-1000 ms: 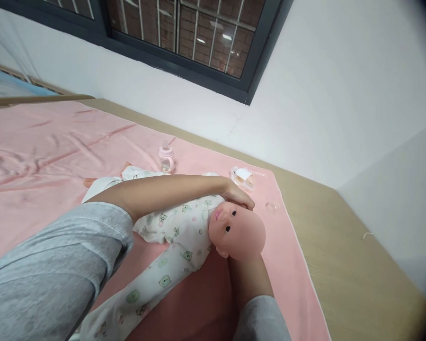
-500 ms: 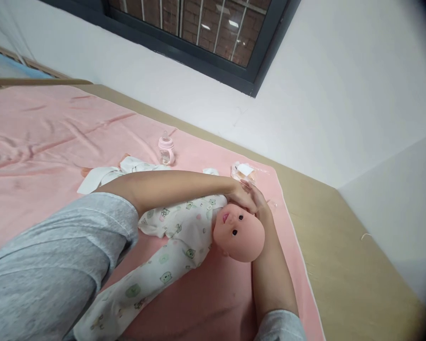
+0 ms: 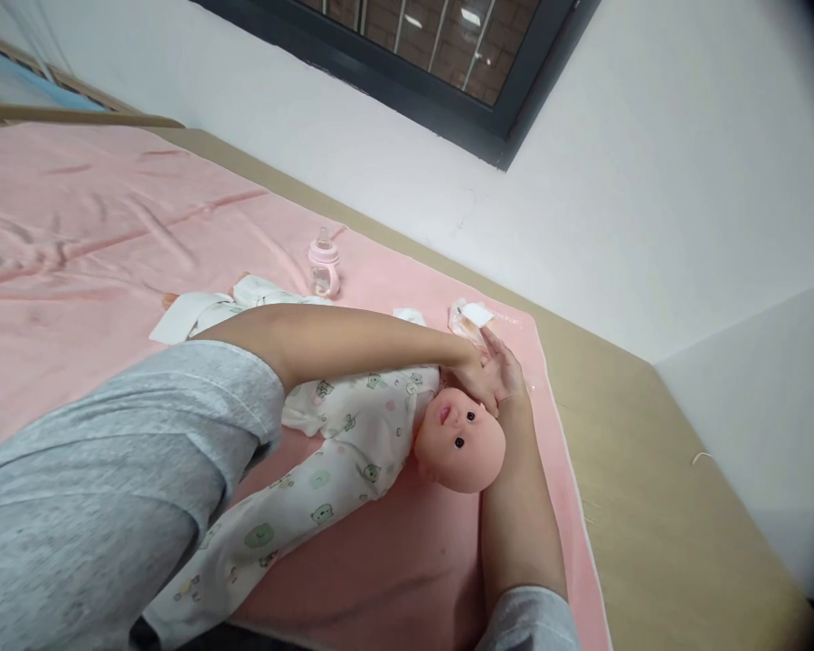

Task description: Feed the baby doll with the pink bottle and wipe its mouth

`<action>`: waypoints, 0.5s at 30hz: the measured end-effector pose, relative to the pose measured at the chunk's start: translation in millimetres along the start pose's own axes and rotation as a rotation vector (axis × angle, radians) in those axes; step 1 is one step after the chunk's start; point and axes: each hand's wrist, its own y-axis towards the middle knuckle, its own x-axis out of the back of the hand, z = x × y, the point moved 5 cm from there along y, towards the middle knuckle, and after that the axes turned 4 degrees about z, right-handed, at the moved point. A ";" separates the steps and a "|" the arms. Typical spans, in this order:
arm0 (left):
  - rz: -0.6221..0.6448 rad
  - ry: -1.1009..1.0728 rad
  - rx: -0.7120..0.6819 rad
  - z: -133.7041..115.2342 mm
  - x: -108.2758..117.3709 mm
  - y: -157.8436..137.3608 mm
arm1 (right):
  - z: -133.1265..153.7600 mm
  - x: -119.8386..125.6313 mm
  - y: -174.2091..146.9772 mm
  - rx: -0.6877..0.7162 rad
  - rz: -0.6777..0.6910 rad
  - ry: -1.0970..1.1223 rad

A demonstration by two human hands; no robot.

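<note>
A baby doll (image 3: 380,434) in a white sleepsuit printed with green animals lies on its back, its bald head (image 3: 465,452) toward the right. My left hand (image 3: 473,369) reaches across above the doll's chest and lies against the palm of my right hand, just past the doll's head. Its fingers point down and are partly hidden, and I see nothing in them. My right hand (image 3: 506,369) is turned palm up with fingers stretched out, and its forearm passes beside the crown of the doll's head. A small clear packet (image 3: 471,318) with a white label lies just beyond my fingertips.
A pink baby bottle (image 3: 324,264) with a handle stands behind the doll. Under everything spreads a pink blanket (image 3: 74,208), wrinkled at left, on a tan surface (image 3: 644,506). The white wall (image 3: 407,194) and a dark-framed window (image 3: 508,117) close off the back.
My hands have slid against each other; more of the right palm and fingers shows now. The view has shifted slightly. The doll, bottle and packet stay in place.
</note>
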 end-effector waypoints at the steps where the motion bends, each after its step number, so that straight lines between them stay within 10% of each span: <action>1: 0.075 0.015 0.027 -2.0 -0.8 -3.1 | 0.5 -0.5 0.4 0.001 -0.016 -0.010; 5: 0.134 0.006 0.004 -14.8 6.5 -26.6 | 2.7 -0.9 2.6 0.016 -0.061 -0.070; 15: -0.521 -0.064 -0.298 13.4 70.8 -94.6 | 15.6 -6.6 2.9 0.150 -0.002 0.074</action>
